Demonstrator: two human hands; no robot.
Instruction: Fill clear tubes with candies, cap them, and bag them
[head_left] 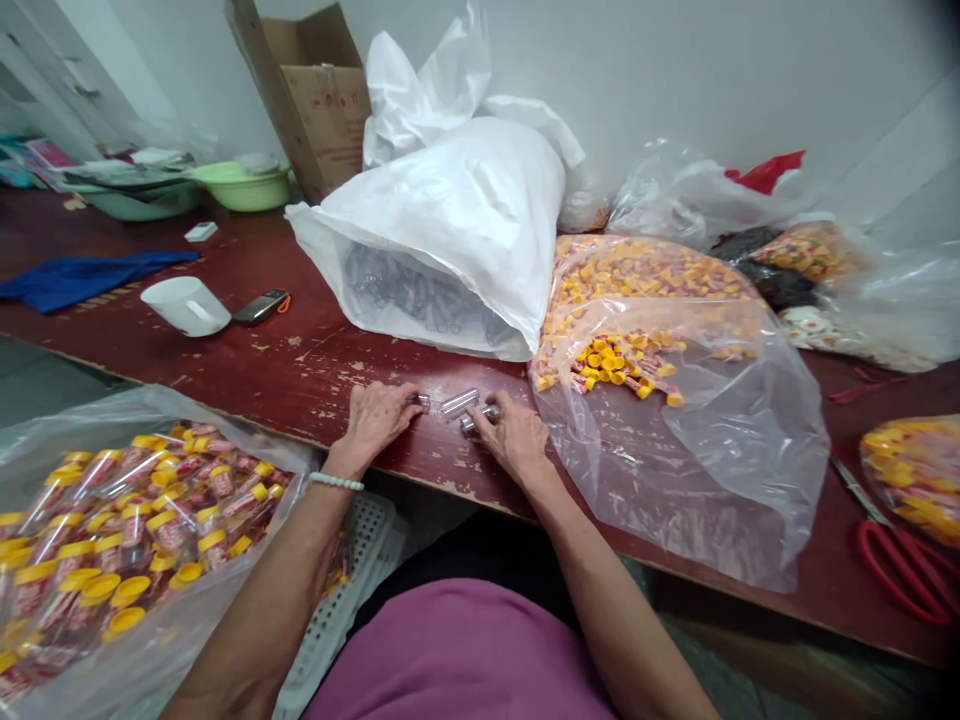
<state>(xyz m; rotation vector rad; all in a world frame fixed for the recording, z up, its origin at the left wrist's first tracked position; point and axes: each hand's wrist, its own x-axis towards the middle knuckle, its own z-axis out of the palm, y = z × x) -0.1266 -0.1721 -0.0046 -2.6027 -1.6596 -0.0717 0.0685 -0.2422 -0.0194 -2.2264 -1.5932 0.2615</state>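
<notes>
My left hand (377, 417) rests palm down on the red-brown table (285, 370), its fingertips on a small clear plastic tube (420, 402). My right hand (514, 436) lies beside it with fingers on another clear tube (480, 417). A third clear tube (459, 402) lies loose between the two hands. Just right of my right hand is an open clear bag (675, 430) holding yellow caps (611, 362) and wrapped candies. Behind the hands a big white bag (457, 230) lies open, full of empty clear tubes.
At lower left a clear bag (112, 540) holds several filled tubes with yellow caps. A white cup (186, 305), a phone (260, 306) and blue cloth (82, 277) lie at left. Red-handled scissors (900, 560) lie at right. A cardboard box (315, 95) and green bowls (240, 185) stand behind.
</notes>
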